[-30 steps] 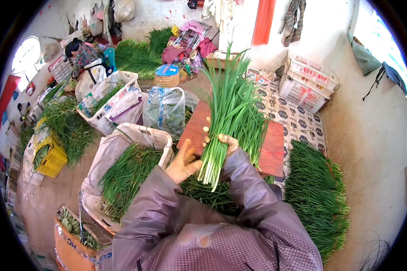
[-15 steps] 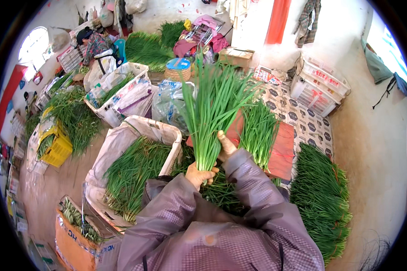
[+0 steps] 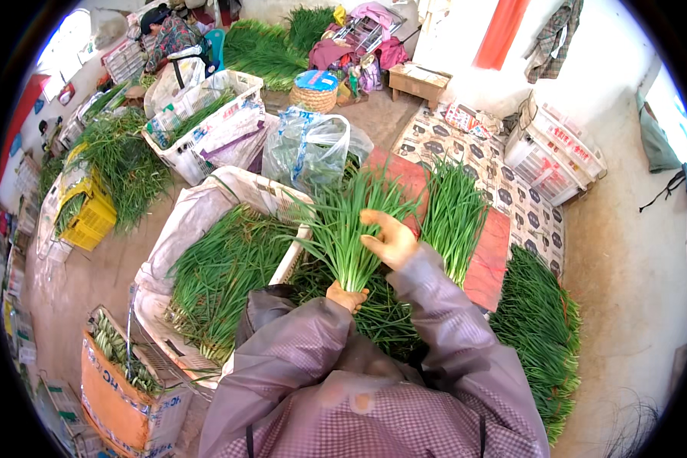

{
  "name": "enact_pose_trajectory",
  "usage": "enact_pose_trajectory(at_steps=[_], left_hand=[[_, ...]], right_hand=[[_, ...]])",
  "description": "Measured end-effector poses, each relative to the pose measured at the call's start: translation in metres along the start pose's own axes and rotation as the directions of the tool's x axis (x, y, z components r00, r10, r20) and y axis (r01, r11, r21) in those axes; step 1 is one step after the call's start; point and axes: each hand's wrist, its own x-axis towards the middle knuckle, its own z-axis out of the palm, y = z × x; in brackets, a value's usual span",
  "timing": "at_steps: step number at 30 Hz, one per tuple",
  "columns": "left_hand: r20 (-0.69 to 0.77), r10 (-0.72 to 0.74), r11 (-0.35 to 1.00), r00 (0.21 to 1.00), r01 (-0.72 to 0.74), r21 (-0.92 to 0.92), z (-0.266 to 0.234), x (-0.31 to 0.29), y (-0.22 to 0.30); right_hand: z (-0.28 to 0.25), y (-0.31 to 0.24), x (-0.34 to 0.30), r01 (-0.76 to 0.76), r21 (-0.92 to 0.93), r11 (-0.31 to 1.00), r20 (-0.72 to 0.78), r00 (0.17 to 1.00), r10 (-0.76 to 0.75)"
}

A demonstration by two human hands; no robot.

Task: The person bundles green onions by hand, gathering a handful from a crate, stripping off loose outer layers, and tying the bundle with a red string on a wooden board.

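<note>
My left hand [image 3: 347,297] is closed around the pale lower stems of a bunch of chives [image 3: 349,256], whose green leaves fan out away from me. Just right of that bunch, my right hand [image 3: 391,238] is raised with thumb and forefinger apart, holding nothing. A second bunch of chives [image 3: 452,221] lies on a red board [image 3: 490,256], right of and beyond my right hand. Loose chives [image 3: 233,267] fill a white crate [image 3: 288,263] to my left. More dark green chives [image 3: 385,317] lie below my hands, partly hidden by my sleeves.
Bundled chives [image 3: 538,343] are heaped at the right. A clear plastic bag [image 3: 305,153] and another white crate [image 3: 240,107] stand beyond the near crate. An orange-sided box [image 3: 114,389] sits at lower left. Far left, a person [image 3: 164,38] bends among crates.
The held bunch has come down from standing tall, its leaves now spread lower. My right hand has let go of it and opened. The view has shifted slightly.
</note>
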Motion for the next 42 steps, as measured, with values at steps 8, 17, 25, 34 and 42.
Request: enact_pose_trajectory(at_steps=[8,17,25,34,42], left_hand=[[-0.037,0.086,0.994,0.996,-0.083,0.066,0.008,0.01,-0.018],[0.046,-0.017,1.0,0.999,0.017,-0.005,0.008,0.018,-0.032],[0.075,-0.043,0.998,0.996,0.04,0.04,0.006,0.015,-0.025],[0.232,-0.224,0.88,0.947,0.298,-0.369,0.004,0.034,-0.044],[0.425,-0.307,0.802,0.852,0.472,-0.367,0.001,0.036,-0.036]], right_hand=[[0.026,0.04,0.089,0.065,-0.763,0.644,0.297,0.919,0.259],[-0.001,0.02,0.082,-0.196,0.37,0.908,0.351,0.934,0.059],[0.059,0.034,0.084,0.19,-0.785,0.59,0.476,0.794,0.379],[-0.06,-0.006,0.16,0.015,0.222,0.975,-0.204,0.979,0.031],[-0.044,0.077,0.071,-0.428,-0.161,0.889,0.414,0.789,0.454]])
